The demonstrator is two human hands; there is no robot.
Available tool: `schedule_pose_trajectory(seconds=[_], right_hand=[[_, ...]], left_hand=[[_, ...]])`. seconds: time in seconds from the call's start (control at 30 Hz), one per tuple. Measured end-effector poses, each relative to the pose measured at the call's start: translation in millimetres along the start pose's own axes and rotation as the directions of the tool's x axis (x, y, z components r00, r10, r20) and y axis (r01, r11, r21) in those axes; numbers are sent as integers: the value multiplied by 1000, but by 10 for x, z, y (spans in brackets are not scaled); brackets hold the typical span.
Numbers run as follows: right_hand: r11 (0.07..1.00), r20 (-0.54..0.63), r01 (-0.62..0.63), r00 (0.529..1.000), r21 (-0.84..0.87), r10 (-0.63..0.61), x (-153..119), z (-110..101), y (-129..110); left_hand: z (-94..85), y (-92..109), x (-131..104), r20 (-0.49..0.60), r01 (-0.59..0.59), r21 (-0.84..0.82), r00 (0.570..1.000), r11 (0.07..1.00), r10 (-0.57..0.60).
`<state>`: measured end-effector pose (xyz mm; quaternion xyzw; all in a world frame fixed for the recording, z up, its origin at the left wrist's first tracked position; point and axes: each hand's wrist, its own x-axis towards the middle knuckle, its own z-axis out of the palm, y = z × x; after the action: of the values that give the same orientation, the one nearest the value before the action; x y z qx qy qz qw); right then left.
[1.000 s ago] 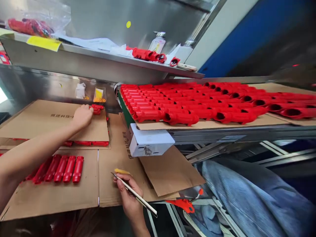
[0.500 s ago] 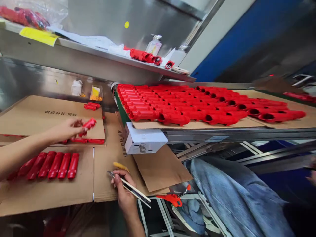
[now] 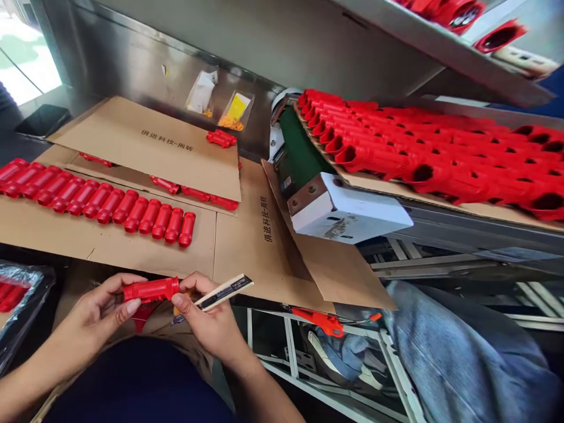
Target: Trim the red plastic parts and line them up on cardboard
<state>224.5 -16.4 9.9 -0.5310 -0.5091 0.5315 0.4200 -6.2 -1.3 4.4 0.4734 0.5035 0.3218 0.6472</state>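
Note:
Low over my lap, my left hand (image 3: 103, 308) is closed around one end of a ribbed red plastic tube (image 3: 152, 289), which lies nearly level. My right hand (image 3: 209, 314) grips a utility knife (image 3: 224, 292) with a cream and black handle. Its blade end points down and left, below the tube. Fingers of that same hand touch the tube's right end. Just beyond both hands, a row of similar red tubes (image 3: 126, 205) lies side by side on a cardboard sheet (image 3: 194, 258).
Stacked cardboard (image 3: 127, 126) has red parts between its layers. To the right, a conveyor (image 3: 304, 158) carries many red tubes (image 3: 388, 158); a white box (image 3: 348, 211) juts from its corner. Orange-handled pliers (image 3: 319, 320) lie below. A person's jeans leg (image 3: 458, 346) is at right.
My left hand has come back from the cardboard stack to my lap with the red tube. My right hand, still with the knife, has met it there. The view has swung left and down.

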Motion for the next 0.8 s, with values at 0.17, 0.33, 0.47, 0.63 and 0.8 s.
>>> schedule_pose_trajectory(seconds=[0.17, 0.33, 0.47, 0.63, 0.8], right_hand=[[999, -81, 46, 996, -28, -48, -23, 160, 99], [929, -144, 192, 958, -317, -247, -100, 152, 103], [940, -139, 206, 958, -274, -250, -136, 177, 142], [754, 57, 533, 829, -385, -557, -117, 278, 208], [759, 136, 536, 839, -369, -527, -59, 234, 161]], left_hand=[[118, 40, -85, -288, 14, -8, 957, 1000, -15], [131, 26, -77, -357, -148, 32, 922, 988, 149], [144, -40, -35, -370, -312, -91, 892, 946, 259], [271, 12, 48, -336, -137, -457, 941, 879, -28], [239, -18, 55, -273, -93, -401, 962, 911, -22]])
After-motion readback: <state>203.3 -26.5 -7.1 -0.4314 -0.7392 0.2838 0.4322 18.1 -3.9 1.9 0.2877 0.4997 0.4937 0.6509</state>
